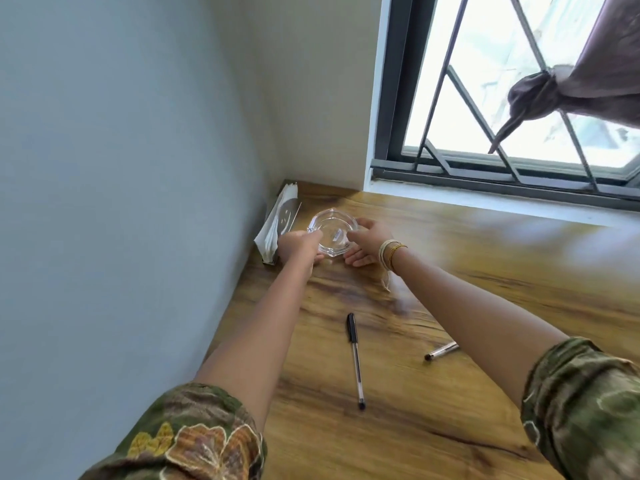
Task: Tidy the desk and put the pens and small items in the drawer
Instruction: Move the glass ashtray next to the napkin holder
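Left hand (298, 244) and right hand (367, 239) grip dish (332, 233) at frame centre near tabletop (450, 271) left edge; pen (355, 358) below.

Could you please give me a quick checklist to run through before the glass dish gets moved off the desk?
1. Left hand grips the glass dish: ok.
2. Right hand holds its other side: ok.
3. Dish holds nothing: cannot tell, glass is clear.
4. Napkin holder stands apart from the dish: ok.
5. Black-capped pen and short pen put away: not ok, both lie on the desk.
6. Drawer open: cannot tell, out of view.
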`<state>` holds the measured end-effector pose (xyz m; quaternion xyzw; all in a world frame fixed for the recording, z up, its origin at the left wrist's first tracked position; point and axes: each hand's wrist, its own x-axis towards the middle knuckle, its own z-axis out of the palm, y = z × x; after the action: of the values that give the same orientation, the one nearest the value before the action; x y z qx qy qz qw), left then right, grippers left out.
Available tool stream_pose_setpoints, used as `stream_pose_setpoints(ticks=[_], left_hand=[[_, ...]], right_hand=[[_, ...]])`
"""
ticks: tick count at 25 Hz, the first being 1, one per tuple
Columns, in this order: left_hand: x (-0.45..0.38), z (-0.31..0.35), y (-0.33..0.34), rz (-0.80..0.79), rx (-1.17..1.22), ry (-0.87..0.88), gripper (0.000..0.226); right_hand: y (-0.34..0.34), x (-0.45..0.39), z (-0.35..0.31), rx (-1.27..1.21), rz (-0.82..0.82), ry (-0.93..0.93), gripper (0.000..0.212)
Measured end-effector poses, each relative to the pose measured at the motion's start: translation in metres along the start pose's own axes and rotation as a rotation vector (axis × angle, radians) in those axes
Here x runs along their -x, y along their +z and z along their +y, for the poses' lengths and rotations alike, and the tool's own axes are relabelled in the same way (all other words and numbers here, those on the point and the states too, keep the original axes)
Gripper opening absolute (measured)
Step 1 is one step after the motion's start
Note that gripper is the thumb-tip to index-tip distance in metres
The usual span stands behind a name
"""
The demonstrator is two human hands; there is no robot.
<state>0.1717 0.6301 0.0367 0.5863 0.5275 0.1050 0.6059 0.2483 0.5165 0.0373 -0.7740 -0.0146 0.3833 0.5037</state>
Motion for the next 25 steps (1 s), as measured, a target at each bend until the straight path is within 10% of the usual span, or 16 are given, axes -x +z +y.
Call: stream_pose_setpoints(ticks=[10, 18, 25], left_hand=[[0.002, -0.015, 0.008, 0.176, -0.188, 0.186, 0.005], [0.035, -0.025, -0.005, 0.112, -0.264, 0.223, 0.026], [0.069, -0.063, -0.032, -0.013, -0.239, 0.198, 0.033]], right_hand=[[0.004, -0.005, 0.000, 0.006, 0.040, -0.070, 0.062], [0.000, 0.019, 0.014, -0.001, 0.041, -0.088, 0.041], [-0.002, 0.086, 0.046, 0.565, 0.232, -0.269, 0.023]])
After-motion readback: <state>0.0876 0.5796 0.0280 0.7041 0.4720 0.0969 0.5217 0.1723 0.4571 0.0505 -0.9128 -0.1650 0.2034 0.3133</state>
